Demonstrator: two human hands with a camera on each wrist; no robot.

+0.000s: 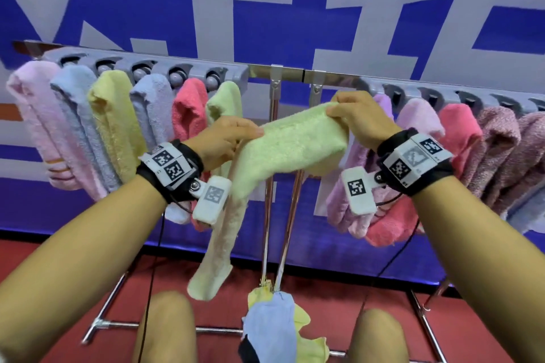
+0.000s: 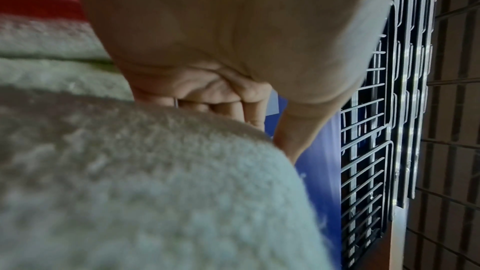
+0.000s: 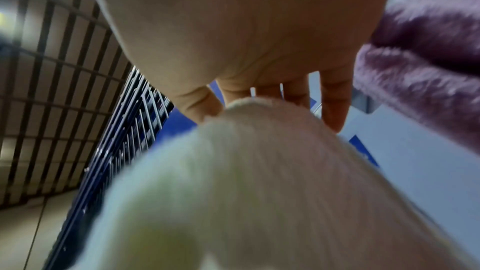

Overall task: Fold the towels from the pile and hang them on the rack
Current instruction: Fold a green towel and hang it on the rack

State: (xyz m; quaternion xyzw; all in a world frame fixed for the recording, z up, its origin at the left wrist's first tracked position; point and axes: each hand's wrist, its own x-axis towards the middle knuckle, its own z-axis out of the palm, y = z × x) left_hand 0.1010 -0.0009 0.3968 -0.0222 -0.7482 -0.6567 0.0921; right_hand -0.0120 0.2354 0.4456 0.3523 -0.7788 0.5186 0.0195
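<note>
While both hands work at frame centre, six towels hang at 9 to 10 o'clock on the rack (image 1: pixel 259 69): pink, blue, yellow, blue, coral, green. Left hand (image 1: pixel 224 138) pinches the near end of the light green towel (image 1: pixel 283 150), fingers curled round the cloth. Towel's long axis runs from about 8 o'clock up to 2 o'clock between the hands, one loose tail hanging toward 6. Right hand (image 1: pixel 358 116) pinches the far top corner, thumb against fingers. It is the higher hand and looks nearer the bare stretch of bar at 12 o'clock, so the hang likely leads from there. At 3 o'clock, roughly five towels hang. Pile (image 1: pixel 277 324) sits at 6 o'clock; count there unclear.
</note>
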